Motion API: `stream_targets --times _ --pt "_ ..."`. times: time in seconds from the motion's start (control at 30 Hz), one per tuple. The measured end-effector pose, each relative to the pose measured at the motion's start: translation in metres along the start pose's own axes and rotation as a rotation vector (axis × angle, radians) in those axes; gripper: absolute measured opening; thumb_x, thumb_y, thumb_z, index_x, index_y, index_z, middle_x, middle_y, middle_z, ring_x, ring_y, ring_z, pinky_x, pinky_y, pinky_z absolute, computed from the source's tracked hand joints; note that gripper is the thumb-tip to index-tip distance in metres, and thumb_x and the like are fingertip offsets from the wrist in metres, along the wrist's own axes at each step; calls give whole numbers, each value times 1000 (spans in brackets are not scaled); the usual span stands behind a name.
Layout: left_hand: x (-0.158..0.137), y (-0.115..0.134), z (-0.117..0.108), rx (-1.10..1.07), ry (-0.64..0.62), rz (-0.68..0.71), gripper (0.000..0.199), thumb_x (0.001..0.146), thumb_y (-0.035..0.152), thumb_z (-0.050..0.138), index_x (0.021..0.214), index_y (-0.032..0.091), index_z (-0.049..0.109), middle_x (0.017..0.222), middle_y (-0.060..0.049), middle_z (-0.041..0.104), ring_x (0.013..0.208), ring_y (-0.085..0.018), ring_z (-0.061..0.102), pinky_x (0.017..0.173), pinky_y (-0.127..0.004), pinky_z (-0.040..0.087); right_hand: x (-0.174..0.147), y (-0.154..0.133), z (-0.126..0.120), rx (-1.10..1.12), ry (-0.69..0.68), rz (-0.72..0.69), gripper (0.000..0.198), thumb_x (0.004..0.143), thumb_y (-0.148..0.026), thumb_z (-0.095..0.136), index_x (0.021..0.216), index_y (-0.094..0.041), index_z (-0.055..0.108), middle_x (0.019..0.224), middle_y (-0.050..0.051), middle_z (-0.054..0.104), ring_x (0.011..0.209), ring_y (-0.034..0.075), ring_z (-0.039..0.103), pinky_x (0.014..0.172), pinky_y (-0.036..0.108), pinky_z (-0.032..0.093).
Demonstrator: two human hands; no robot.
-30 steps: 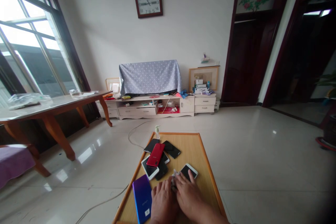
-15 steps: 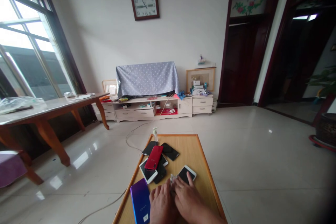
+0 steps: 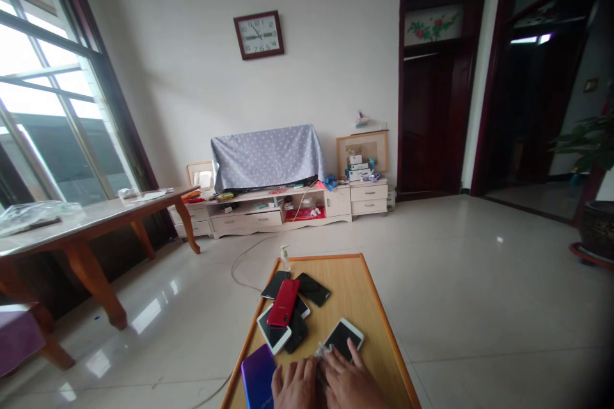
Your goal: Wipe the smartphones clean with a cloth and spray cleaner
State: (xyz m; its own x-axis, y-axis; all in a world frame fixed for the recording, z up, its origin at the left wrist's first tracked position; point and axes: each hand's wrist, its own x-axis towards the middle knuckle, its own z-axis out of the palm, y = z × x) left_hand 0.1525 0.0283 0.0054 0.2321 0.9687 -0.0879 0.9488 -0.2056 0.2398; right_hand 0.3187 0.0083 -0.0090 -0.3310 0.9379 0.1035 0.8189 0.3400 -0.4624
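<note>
A small crumpled whitish wipe (image 3: 322, 350) pokes out at the fingertips of the right hand (image 3: 352, 385), most of it hidden beneath. Just beside it, a white-framed phone (image 3: 344, 333) lies flat on the worktop (image 3: 348, 281), dark screen up, set at a slant with its far end angled to the right. 1 of that hand's fingers (image 3: 354, 353) overlaps its near edge. Left of the left hand (image 3: 295, 385), a glossy phone (image 3: 257, 372) shading from purple to blue lies back up, its near end cut off by the frame.
</note>
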Motion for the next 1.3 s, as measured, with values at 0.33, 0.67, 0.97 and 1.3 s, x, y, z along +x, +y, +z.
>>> stream_targets --times 0.33,0.67,0.97,1.3 --pt "-20 12 -11 -38 135 62 58 81 60 57 130 28 60 135 -7 63 130 -31 48 117 -49 16 -7 23 -25 -140 127 256 53 101 -41 32 142 -18 56 151 13 48 143 29 41 123 56 10" --pt "-25 6 -8 -19 125 95 57 84 59 52 131 28 58 135 -6 62 130 -30 46 116 -47 16 -31 -1 -15 -89 77 143 50 104 -38 28 146 -23 50 152 8 49 144 22 39 124 52 7" --pt "-30 -3 -10 -27 83 109 51 84 42 52 133 29 55 136 -5 60 130 -27 45 117 -46 15 -43 -31 5 -59 65 35 53 105 -44 27 150 -23 44 154 6 46 145 21 38 126 47 9" --pt "-36 0 -13 -63 150 84 60 80 61 55 129 28 59 134 -7 62 129 -31 47 117 -49 16 -32 -2 -8 -190 209 246 52 103 -42 30 144 -21 53 147 11 54 141 26 44 123 54 16"
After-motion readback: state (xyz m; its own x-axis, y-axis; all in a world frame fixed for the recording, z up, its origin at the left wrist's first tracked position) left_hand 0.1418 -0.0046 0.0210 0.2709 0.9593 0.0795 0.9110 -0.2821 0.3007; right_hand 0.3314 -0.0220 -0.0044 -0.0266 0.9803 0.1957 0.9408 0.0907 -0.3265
